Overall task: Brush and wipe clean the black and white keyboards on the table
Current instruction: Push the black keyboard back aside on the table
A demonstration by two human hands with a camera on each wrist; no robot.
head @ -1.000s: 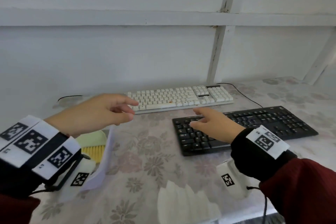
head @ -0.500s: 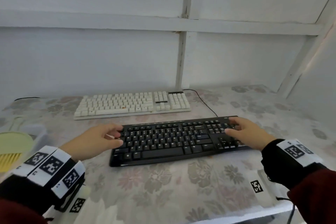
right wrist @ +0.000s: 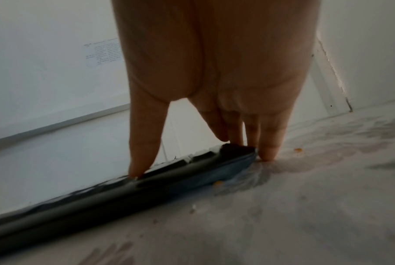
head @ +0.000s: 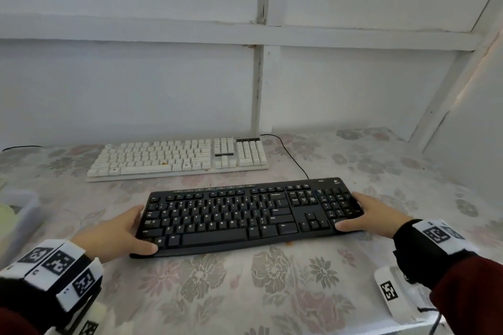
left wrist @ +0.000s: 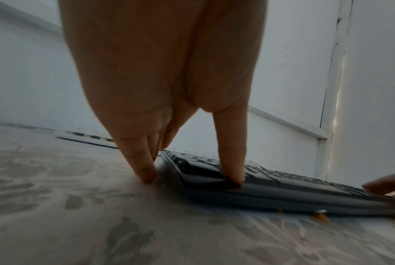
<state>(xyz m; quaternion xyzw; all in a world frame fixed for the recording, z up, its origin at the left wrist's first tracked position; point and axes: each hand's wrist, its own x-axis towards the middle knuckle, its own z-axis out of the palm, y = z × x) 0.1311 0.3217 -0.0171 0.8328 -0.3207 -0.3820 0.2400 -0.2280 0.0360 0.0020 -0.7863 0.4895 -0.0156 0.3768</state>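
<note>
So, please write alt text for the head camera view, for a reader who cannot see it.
Two hands grip a black keyboard by its ends, left hand and right hand, on a flower-patterned table. A white keyboard lies behind it, near the wall.

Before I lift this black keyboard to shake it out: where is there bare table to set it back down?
Bare cloth lies in front of the black keyboard, along the near table edge, and right of it toward the wall. The strip between it and the white keyboard is narrow, crossed by a cable. A tub crowds the left.
</note>
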